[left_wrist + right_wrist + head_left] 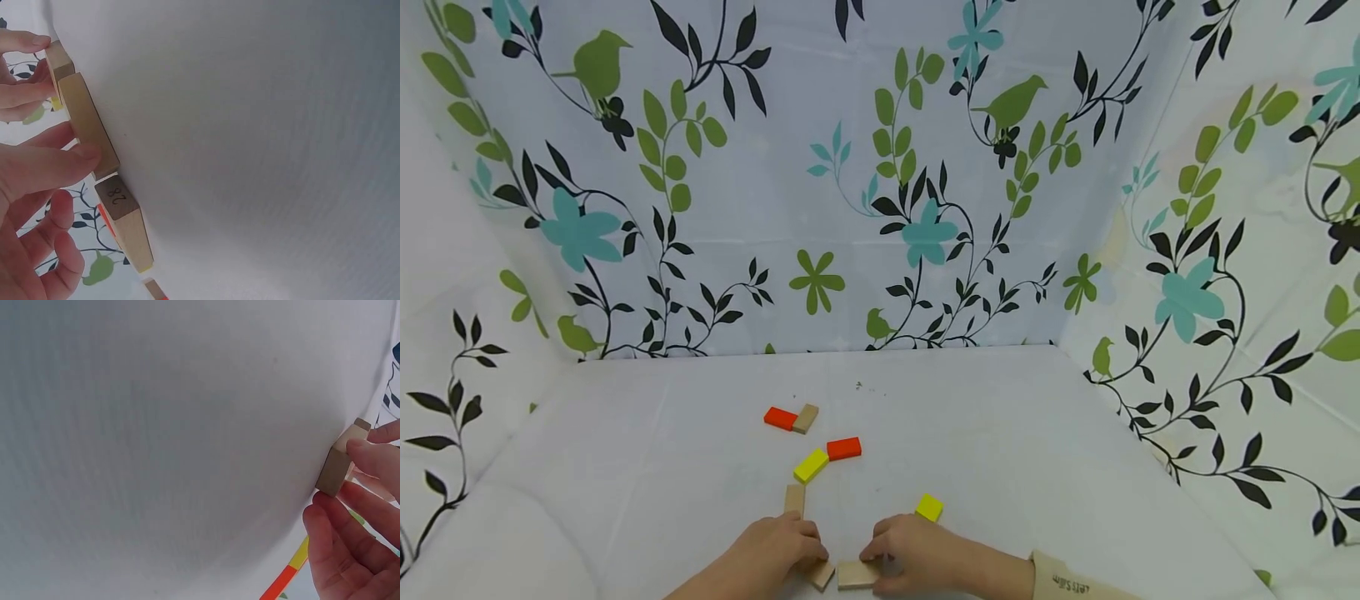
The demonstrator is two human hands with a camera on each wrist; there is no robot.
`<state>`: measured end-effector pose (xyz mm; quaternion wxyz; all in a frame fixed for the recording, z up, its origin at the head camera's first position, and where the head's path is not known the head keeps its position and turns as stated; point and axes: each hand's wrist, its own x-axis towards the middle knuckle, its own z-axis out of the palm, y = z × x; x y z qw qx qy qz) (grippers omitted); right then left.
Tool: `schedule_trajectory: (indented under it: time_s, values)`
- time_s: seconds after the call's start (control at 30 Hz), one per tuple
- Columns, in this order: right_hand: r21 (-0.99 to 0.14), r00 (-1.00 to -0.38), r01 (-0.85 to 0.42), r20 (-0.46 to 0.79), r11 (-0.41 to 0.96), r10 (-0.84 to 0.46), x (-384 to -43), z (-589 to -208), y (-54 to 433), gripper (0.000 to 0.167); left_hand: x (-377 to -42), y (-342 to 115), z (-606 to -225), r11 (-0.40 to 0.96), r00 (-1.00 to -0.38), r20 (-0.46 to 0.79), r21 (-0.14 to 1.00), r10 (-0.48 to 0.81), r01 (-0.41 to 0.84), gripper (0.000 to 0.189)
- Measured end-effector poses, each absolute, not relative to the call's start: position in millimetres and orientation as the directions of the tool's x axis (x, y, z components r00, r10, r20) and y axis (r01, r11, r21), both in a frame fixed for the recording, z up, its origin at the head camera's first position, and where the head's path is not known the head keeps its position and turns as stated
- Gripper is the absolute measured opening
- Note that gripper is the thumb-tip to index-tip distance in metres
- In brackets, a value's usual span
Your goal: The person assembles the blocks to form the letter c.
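My left hand (771, 546) pinches a plain wooden block (821, 576) at the near end of a curved row; in the left wrist view its thumb lies on that block's (90, 128) side. Just to the right, my right hand (925, 552) holds another plain wooden block (856, 575) between thumb and fingers, seen end-on as a wooden block (334, 469) in the right wrist view. The two blocks nearly meet at their ends. Beyond my left fingers stands a wooden block (795, 498), marked 28 on its end in the left wrist view.
The row runs on with a yellow block (811, 466) and a red block (844, 448). Farther back, another red block (780, 418) touches a wooden block (806, 418). A yellow block (929, 507) sits just behind my right hand. Patterned cloth (820, 208) hangs behind the white table (970, 417).
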<state>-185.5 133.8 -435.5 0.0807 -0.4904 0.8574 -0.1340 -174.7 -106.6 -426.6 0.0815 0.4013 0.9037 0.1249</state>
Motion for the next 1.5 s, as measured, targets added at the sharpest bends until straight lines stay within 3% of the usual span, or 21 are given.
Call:
schedule_trajectory:
  time_s: [0.4, 0.5, 0.6, 0.7, 0.8, 1.07, 1.3, 1.5]
  values:
    - [-0.272, -0.465, -0.855, 0.022, 0.442, -0.885, -184.3, -433.1, 131.6, 0.029, -174.6, -111.2, -424.7, 0.666, -0.698, -0.024, 0.326, 0.715, 0.671, 0.02]
    - [-0.307, -0.503, -0.823, 0.004, 0.478, -0.864, -189.3, -426.3, 131.5, 0.034, -177.6, -113.7, -417.3, 0.683, -0.718, 0.003, 0.302, 0.696, 0.665, 0.021]
    - [-0.332, -0.604, -0.749, -0.015, 0.573, -0.797, -203.6, -413.4, 129.9, 0.035, -185.5, -117.5, -406.9, 0.73, -0.766, 0.043, 0.273, 0.641, 0.626, 0.023]
    - [-0.291, -0.703, -0.675, -0.023, 0.678, -0.71, -225.4, -402.9, 127.5, 0.034, -198.5, -119.8, -400.1, 0.79, -0.823, 0.063, 0.247, 0.565, 0.561, 0.026]
    - [-0.23, -0.752, -0.633, -0.043, 0.739, -0.658, -246.1, -402.9, 122.7, 0.036, -210.7, -119.7, -402.1, 0.829, -0.859, 0.063, 0.234, 0.508, 0.508, 0.029]
    - [-0.111, -0.753, -0.642, -0.095, 0.758, -0.652, -273.2, -425.0, 102.9, 0.041, -222.5, -118.8, -422.7, 0.838, -0.865, 0.03, 0.234, 0.5, 0.493, 0.026]
    - [-0.07, -0.777, -0.61, -0.145, 0.789, -0.613, -273.6, -430.8, 95.8, 0.048, -223.7, -118.2, -423.3, 0.821, -0.854, 0.057, 0.248, 0.517, 0.513, 0.022]
    - [0.0, -0.78, -0.619, -0.118, 0.785, -0.615, -269.6, -430.9, 91.6, 0.046, -235.4, -119.9, -418.3, 0.859, -0.897, 0.044, 0.272, 0.439, 0.434, 0.03]
